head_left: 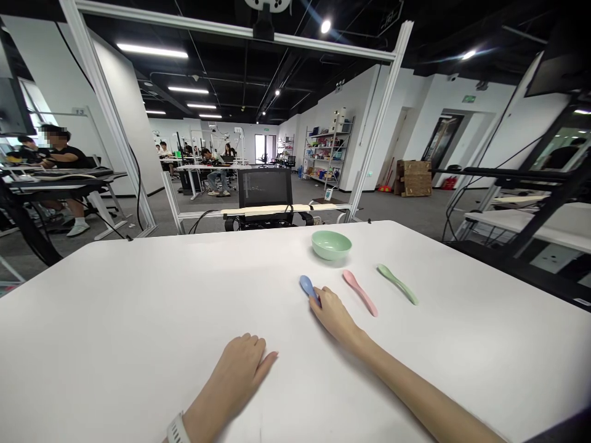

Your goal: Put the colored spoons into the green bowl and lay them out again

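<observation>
On the white bench (138, 320), the right hand (333, 312) pinches the blue spoon (306, 285), left hand (239, 369) grip unclear; rightward drift could nudge the pink spoon (360, 293).

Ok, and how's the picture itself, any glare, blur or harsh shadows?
Head view: streaky flare around the bright ceiling spotlight; shadows on the white table soft and faint; lower-right corner dark; green bowl, pink spoon and blue spoon read clearly, though the right hand hides part of the blue one; a pixelated patch covers part of the seated person at far left.
</observation>
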`<state>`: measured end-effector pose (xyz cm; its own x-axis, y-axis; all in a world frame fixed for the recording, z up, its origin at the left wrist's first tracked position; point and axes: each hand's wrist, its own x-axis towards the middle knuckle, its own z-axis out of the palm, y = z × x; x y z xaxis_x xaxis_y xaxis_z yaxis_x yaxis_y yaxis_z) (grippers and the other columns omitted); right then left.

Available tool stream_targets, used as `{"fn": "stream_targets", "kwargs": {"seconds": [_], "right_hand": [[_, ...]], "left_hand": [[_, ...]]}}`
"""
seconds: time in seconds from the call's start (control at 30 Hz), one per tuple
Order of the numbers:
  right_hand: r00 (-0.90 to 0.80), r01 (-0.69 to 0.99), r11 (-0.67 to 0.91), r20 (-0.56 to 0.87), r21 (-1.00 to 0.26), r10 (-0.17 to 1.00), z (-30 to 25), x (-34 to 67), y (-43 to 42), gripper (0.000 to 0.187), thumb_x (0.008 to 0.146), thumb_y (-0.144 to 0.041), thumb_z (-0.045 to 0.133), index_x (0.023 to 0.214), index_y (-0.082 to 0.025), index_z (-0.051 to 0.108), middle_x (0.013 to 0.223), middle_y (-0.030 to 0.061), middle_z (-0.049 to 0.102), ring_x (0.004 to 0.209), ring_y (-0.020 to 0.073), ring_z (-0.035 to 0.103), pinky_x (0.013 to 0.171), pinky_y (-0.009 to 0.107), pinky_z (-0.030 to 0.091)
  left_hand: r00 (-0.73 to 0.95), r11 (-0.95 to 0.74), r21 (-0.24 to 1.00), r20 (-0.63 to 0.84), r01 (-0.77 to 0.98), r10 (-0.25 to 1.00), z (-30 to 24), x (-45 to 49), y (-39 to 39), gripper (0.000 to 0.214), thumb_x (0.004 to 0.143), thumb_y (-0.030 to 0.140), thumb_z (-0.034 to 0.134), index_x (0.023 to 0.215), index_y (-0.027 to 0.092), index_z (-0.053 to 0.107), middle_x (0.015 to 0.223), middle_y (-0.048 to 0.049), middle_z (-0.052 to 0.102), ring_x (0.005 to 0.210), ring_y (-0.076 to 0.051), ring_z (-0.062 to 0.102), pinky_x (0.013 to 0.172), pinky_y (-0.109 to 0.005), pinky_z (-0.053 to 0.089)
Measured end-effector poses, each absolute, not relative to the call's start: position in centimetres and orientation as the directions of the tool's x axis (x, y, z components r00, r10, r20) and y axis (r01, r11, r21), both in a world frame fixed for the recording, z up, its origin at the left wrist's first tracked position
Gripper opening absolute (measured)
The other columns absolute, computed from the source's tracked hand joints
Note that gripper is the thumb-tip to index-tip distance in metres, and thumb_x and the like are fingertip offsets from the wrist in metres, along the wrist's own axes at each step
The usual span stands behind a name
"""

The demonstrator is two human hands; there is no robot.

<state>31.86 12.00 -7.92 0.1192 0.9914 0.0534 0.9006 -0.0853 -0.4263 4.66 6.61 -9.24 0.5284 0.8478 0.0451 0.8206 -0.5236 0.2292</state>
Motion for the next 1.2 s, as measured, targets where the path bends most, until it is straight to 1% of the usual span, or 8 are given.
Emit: {"fn": "stream_targets", "kwargs": {"seconds": [0.23, 0.4, 0.53, 0.7, 0.8, 1.03, 1.2], "right_hand": [[0.128, 0.892, -0.087, 0.065, -0.444, 0.99, -7.84, 31.94, 12.06, 0.027, 0.117, -0.021, 0.052, 0.098, -0.02, 0.071, 0.108, 0.0131, 0.076, 0.093, 0.0233, 0.071, 0.077, 0.03, 0.043], [0.14, 0.885, -0.098, 0.059, -0.455, 0.988, -7.89, 31.94, 12.05, 0.028, 0.117, -0.02, 0.051, 0.095, -0.022, 0.068, 0.107, 0.0122, 0.075, 0.091, 0.0225, 0.07, 0.077, 0.029, 0.043], [0.135, 0.888, -0.096, 0.057, -0.45, 0.989, -7.82, 31.92, 12.01, 0.027, 0.117, -0.019, 0.05, 0.096, -0.021, 0.068, 0.108, 0.0133, 0.075, 0.093, 0.023, 0.07, 0.079, 0.03, 0.044], [0.133, 0.89, -0.097, 0.049, -0.445, 0.99, -7.68, 31.86, 11.9, 0.028, 0.117, -0.021, 0.05, 0.095, -0.021, 0.067, 0.108, 0.0137, 0.075, 0.094, 0.024, 0.071, 0.081, 0.03, 0.046], [0.131, 0.888, -0.093, 0.054, -0.45, 0.99, -7.66, 31.85, 11.9, 0.028, 0.117, -0.022, 0.051, 0.095, -0.021, 0.068, 0.108, 0.0137, 0.075, 0.094, 0.0238, 0.071, 0.082, 0.03, 0.046], [0.137, 0.891, -0.101, 0.051, -0.442, 0.989, -7.75, 31.89, 11.87, 0.027, 0.118, -0.023, 0.052, 0.096, -0.021, 0.067, 0.108, 0.0135, 0.075, 0.092, 0.0229, 0.07, 0.08, 0.03, 0.045], [0.141, 0.889, -0.103, 0.053, -0.445, 0.989, -7.82, 31.9, 11.91, 0.026, 0.118, -0.024, 0.053, 0.094, -0.022, 0.065, 0.107, 0.0127, 0.075, 0.091, 0.023, 0.071, 0.08, 0.03, 0.046]], "left_hand": [[0.537, -0.539, 0.249, 0.081, 0.805, 0.84, -9.38, 4.43, 6.62, 0.046, 0.121, 0.045, 0.034, 0.081, 0.029, 0.049, 0.079, -0.0018, 0.067, 0.078, -0.023, 0.064, 0.078, -0.041, 0.046], [0.53, -0.53, 0.25, 0.076, 0.81, 0.845, -9.39, 4.5, 6.62, 0.046, 0.121, 0.045, 0.034, 0.079, 0.029, 0.046, 0.079, -0.0021, 0.067, 0.079, -0.023, 0.064, 0.078, -0.041, 0.044], [0.525, -0.524, 0.246, 0.067, 0.816, 0.849, -9.5, 4.52, 6.6, 0.045, 0.121, 0.044, 0.035, 0.08, 0.029, 0.045, 0.081, -0.0023, 0.068, 0.08, -0.023, 0.065, 0.079, -0.041, 0.044], [0.529, -0.537, 0.285, 0.112, 0.794, 0.841, -9.84, 4.29, 6.66, 0.049, 0.122, 0.048, 0.033, 0.078, 0.029, 0.045, 0.078, -0.0017, 0.064, 0.076, -0.023, 0.061, 0.077, -0.042, 0.043], [0.533, -0.544, 0.281, 0.121, 0.79, 0.837, -9.86, 4.25, 6.66, 0.05, 0.122, 0.049, 0.03, 0.078, 0.029, 0.046, 0.076, -0.0013, 0.063, 0.075, -0.022, 0.059, 0.075, -0.042, 0.043], [0.524, -0.518, 0.25, 0.045, 0.818, 0.85, -9.4, 4.53, 6.55, 0.047, 0.121, 0.044, 0.035, 0.08, 0.029, 0.048, 0.08, -0.0012, 0.064, 0.078, -0.023, 0.062, 0.078, -0.041, 0.045], [0.523, -0.517, 0.256, 0.052, 0.817, 0.851, -9.67, 4.52, 6.64, 0.045, 0.121, 0.042, 0.038, 0.081, 0.028, 0.052, 0.081, -0.0012, 0.066, 0.079, -0.023, 0.063, 0.078, -0.04, 0.044]]}}
